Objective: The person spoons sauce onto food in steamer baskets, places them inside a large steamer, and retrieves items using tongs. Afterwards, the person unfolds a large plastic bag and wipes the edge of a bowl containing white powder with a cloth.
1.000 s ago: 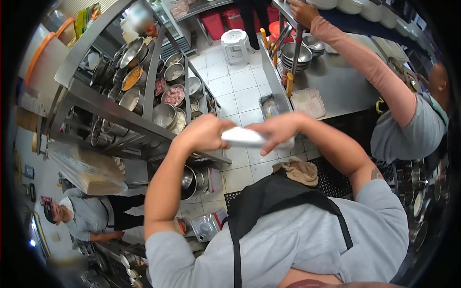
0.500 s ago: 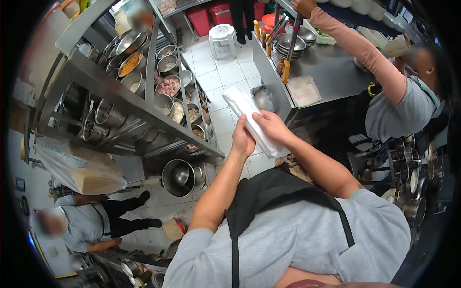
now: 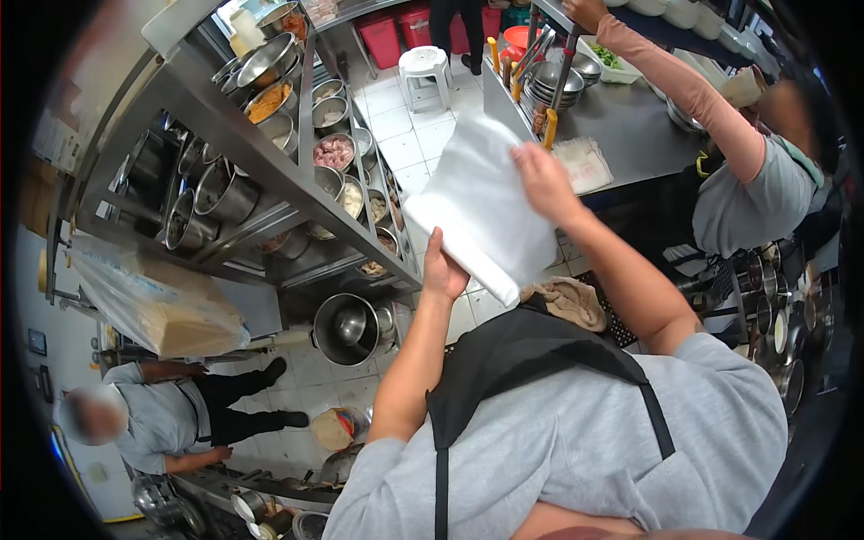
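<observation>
In the head view, a white plastic roll (image 3: 461,252) is held aslant in the air, just beyond the person's black apron (image 3: 531,360). The left hand (image 3: 445,270) is at the near left side of the roll; its grip is closed on it, thumb pointing up along the side. A translucent sheet (image 3: 486,171) spreads from the roll up and to the right. The right hand (image 3: 547,184), right of the roll, has a narrow grip, pinching the sheet's outer edge.

Left of the roll stands a metal rack (image 3: 261,155) with bowls of food, among them 1 bowl of pink meat (image 3: 334,151). Below the rack, left of the roll and lower, is a large pot (image 3: 335,354). A white stool (image 3: 424,63) stands beyond the roll. To its right, a counter (image 3: 623,117) carries stacked metal bowls (image 3: 552,85) and a folded cloth (image 3: 583,166). Farther right of the roll, a co-worker in a pink sleeve (image 3: 688,99) has 1 arm raised. Another person (image 3: 164,414) is far to the roll's lower left.
</observation>
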The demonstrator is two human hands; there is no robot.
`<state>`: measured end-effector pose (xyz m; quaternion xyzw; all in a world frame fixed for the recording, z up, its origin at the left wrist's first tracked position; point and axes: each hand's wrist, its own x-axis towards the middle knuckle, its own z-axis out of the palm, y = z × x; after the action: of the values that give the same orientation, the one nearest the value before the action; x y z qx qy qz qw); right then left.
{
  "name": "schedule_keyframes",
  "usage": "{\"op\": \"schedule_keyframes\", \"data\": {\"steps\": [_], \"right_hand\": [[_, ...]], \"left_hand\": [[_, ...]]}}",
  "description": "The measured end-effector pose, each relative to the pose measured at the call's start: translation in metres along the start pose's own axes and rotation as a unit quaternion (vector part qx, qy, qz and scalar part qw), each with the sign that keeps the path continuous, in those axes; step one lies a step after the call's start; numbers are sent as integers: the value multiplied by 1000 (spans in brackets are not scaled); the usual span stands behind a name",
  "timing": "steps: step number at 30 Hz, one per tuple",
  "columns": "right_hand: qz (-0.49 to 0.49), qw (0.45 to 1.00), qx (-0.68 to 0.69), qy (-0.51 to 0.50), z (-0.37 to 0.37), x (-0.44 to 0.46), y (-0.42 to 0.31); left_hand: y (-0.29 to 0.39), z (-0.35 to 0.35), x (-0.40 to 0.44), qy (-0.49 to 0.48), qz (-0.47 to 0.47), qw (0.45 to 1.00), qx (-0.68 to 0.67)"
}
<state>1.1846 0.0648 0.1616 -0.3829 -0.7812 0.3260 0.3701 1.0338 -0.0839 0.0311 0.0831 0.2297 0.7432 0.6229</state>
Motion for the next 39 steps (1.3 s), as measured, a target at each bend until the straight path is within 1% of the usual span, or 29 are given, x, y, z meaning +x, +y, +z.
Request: {"op": "schedule_keyframes", "data": {"steps": [2,4,6,7,8,10,11,12,14,15,16,17,18,20,22,23,24,26,29,30,32,33,34,36,38,39], "right_hand": [[-5,997,75,25,-31,19,5],[-10,989,139,47,-64,27,4],[18,982,186,40,-88,31,19],[39,982,182,34,-93,32,37],[51,995,86,24,-97,27,58],[59,992,-107,10,-98,24,99],[104,947,-300,-43,-88,14,123],[142,861,-481,-89,-79,4,136],[105,916,-328,-205,-57,-6,90],[-14,956,-237,-172,-25,-7,105],[-59,974,-135,-171,11,-11,111],[8,970,-33,-242,34,-13,92],[67,947,69,-307,53,-9,71],[130,895,201,-377,72,-11,37],[90,914,25,-394,71,-6,9],[54,916,-4,-399,67,-5,-2],[13,915,-44,-402,68,-6,-6],[-79,905,-126,-397,69,4,-13],[-100,890,-168,-412,42,21,-55],[-130,891,-171,-399,34,26,-61],[-131,895,-207,-373,9,35,-85],[-128,904,-196,-357,-5,40,-93],[-133,904,-197,-355,-18,45,-97],[-144,915,-159,-342,-37,55,-84],[-64,911,-168,-372,-50,74,-42],[-46,887,-328,-322,-46,73,-12]], "left_hand": [[2,4,-8,0,3,1000,-7],[4,10,-17,-35,-19,998,-41],[5,8,-24,-56,-38,996,-52],[4,12,-24,-54,-74,992,-89],[1,13,-21,-26,-56,998,-32],[-3,19,-4,21,-16,996,88],[0,32,-1,47,-6,993,106],[3,34,7,42,-4,990,136],[10,35,16,34,-4,980,196],[16,43,16,40,-21,981,187],[17,41,14,20,-13,987,159],[19,36,15,-4,-3,991,135],[25,33,20,-35,9,993,114],[31,13,15,-37,11,999,26],[43,0,-3,-33,-2,999,-20],[45,-8,-13,-41,3,999,-30],[45,-13,-24,-23,-3,1000,-16],[42,-12,-43,4,39,999,-23],[36,-14,-62,10,58,998,-2],[33,-22,-68,3,48,999,-18],[35,-40,-71,-10,30,998,-44],[36,-35,-75,-12,27,998,-50],[35,-32,-76,-37,9,996,-81],[26,-38,-71,49,21,998,-20],[25,-27,-58,76,42,995,49],[27,-17,-53,95,54,991,83]]}}
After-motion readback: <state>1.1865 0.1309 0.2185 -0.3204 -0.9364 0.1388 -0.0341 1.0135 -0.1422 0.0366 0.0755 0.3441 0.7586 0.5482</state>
